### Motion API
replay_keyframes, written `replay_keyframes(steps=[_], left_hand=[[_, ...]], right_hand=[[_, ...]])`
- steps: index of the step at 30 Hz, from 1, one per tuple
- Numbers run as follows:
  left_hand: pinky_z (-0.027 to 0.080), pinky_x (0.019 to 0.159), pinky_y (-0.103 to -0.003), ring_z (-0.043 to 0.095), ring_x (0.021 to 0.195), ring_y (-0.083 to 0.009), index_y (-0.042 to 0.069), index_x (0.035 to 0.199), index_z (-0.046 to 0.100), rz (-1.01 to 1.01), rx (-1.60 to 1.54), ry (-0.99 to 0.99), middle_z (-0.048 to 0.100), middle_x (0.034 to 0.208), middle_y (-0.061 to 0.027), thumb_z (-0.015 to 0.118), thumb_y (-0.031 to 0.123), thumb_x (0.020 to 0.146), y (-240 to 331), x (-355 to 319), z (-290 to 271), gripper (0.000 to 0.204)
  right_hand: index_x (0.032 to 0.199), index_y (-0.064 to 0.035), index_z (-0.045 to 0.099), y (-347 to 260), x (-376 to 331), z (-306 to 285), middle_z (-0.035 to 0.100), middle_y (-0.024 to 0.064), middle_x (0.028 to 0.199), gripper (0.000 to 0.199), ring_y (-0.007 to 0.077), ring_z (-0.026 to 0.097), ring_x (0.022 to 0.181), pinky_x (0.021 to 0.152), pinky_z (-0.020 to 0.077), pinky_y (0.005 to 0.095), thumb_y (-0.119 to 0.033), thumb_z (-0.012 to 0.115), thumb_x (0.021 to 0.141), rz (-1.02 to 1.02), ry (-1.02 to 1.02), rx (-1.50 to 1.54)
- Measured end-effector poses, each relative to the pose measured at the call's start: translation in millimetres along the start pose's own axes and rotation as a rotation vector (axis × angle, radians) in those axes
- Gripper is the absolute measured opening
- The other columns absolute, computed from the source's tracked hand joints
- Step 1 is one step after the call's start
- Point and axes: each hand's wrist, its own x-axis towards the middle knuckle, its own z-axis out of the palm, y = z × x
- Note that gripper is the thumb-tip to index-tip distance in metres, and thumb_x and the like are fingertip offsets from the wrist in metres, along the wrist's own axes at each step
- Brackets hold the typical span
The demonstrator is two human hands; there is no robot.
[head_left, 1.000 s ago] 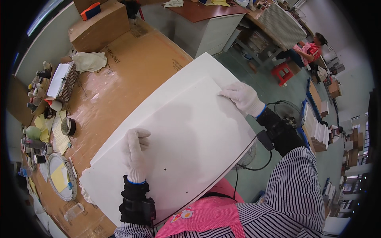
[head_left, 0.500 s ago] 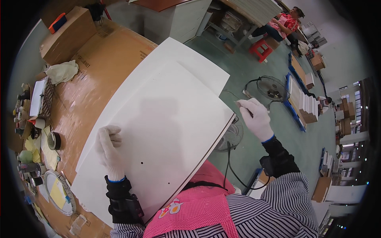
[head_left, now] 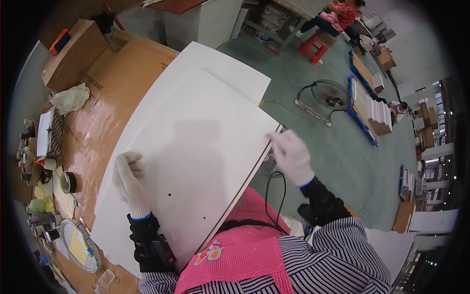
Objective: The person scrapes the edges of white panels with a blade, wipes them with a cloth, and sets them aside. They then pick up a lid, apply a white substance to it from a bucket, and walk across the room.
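A white panel [head_left: 215, 161] with two small dark holes and a brown strip along its near-right edge lies before me, on top of another white panel [head_left: 235, 66]. My left hand [head_left: 129, 176], in a white knitted glove, rests on the panel's left part with its fingers loosely curled in; nothing shows in them. At the far right end of the brown-striped edge is my right hand [head_left: 292, 156], also gloved and slightly blurred. Its thumb and fingers are pinched together at the edge; whatever they hold is too small to make out.
A brown cardboard-covered table [head_left: 122, 73] carries the panels. Along its left side are a tape roll [head_left: 68, 182], a round tray [head_left: 81, 245], a cloth [head_left: 72, 99] and several bottles. On the floor stand a fan [head_left: 328, 95], a red stool [head_left: 313, 50] and stacked panels [head_left: 374, 115]. A person sits farther off.
My right hand has come left and down from beyond the panel's corner to its striped edge. The left hand keeps its curled pose on the panel. The whole view has shifted a little.
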Motion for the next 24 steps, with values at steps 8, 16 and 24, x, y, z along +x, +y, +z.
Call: replay_keyframes(steps=[8,16,24], left_hand=[[0.037,0.057,-0.023,0.049,0.063,-0.0083,-0.002,0.090,0.065,-0.046,-0.057,-0.025,0.057,0.072,-0.0033,0.041,0.036,0.105,1.0,-0.2,-4.0,0.048],[0.037,0.056,-0.023,0.048,0.061,-0.0081,-0.001,0.090,0.065,0.048,0.030,0.062,0.056,0.070,-0.0030,0.044,0.033,0.103,6.5,-2.7,6.0,0.041],[0.039,0.057,-0.024,0.049,0.062,-0.0082,0.000,0.089,0.065,-0.002,0.013,0.010,0.057,0.070,-0.0029,0.046,0.029,0.102,8.7,-1.9,1.9,0.037]], right_hand=[[0.109,-0.0116,0.069,-42.9,-2.8,-6.4,0.060,0.0107,0.088,0.022,0.0307,0.062,0.079,0.066,0.0515,0.0385,-0.011,0.062,0.088,-0.232,-0.097,0.186],[0.106,-0.0107,0.071,7.4,36.8,2.3,0.062,0.0105,0.087,0.020,0.0310,0.064,0.077,0.068,0.0520,0.0391,-0.017,0.063,0.089,0.144,-0.056,-0.003],[0.105,-0.0099,0.071,-26.9,31.2,19.5,0.067,0.0098,0.096,0.020,0.0302,0.067,0.083,0.071,0.0528,0.0380,-0.017,0.062,0.089,0.056,-0.115,0.083]])
